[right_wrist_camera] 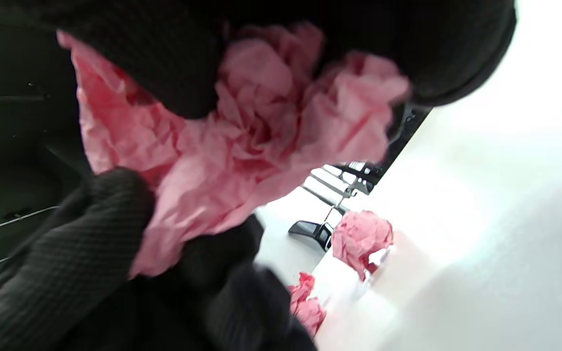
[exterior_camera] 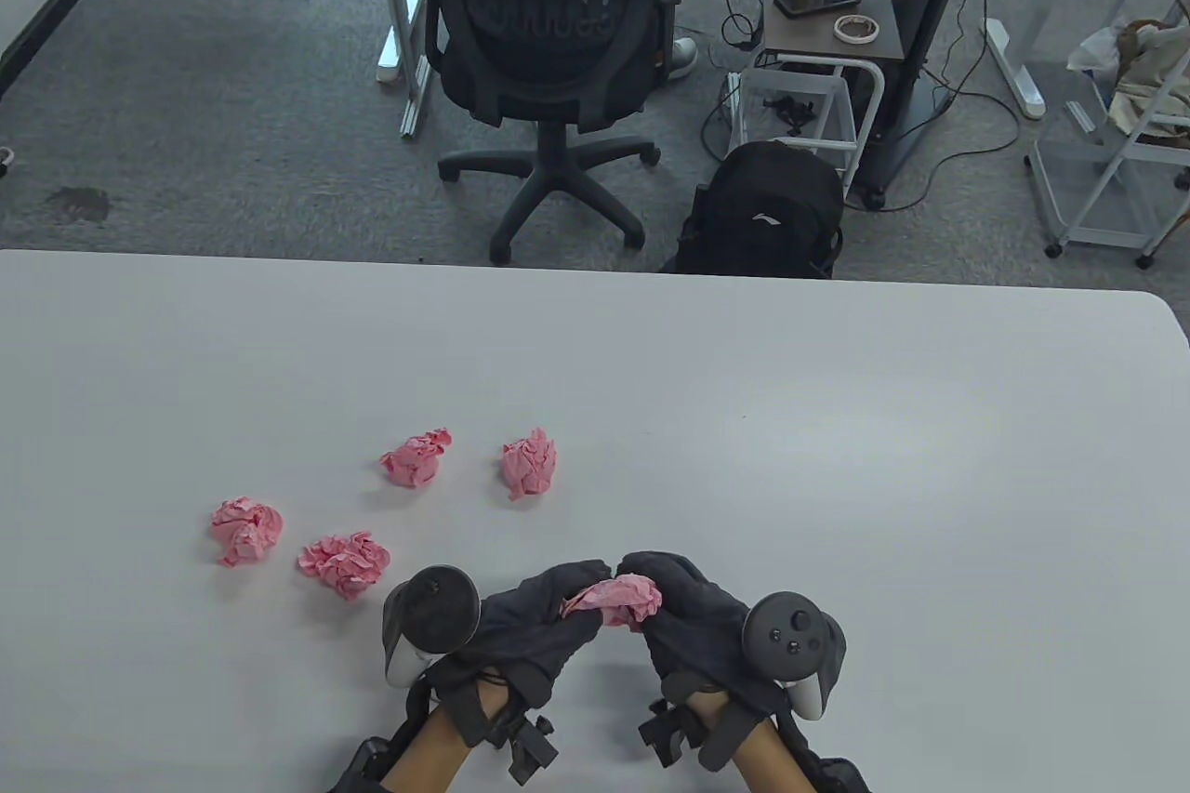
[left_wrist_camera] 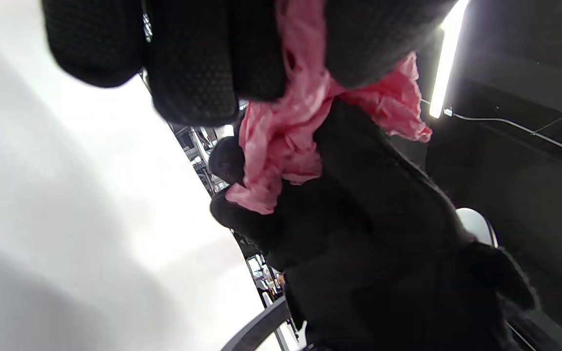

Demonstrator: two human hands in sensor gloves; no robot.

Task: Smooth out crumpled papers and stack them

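table view: my left hand (exterior_camera: 539, 621) and right hand (exterior_camera: 688, 616) both pinch one pink paper wad (exterior_camera: 618, 598); four crumpled balls (exterior_camera: 344, 562) lie on the table (exterior_camera: 837, 458).

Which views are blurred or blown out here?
Table view: sharp, even light, soft shadows under the hands. Left wrist view: gloved fingers soft, table overexposed, ceiling strip light glaring. Right wrist view: held pink paper motion-blurred, table washed out white.

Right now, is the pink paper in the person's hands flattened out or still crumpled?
Still crumpled. The pink paper is a wrinkled wad pinched between the left hand and right hand, above the table.
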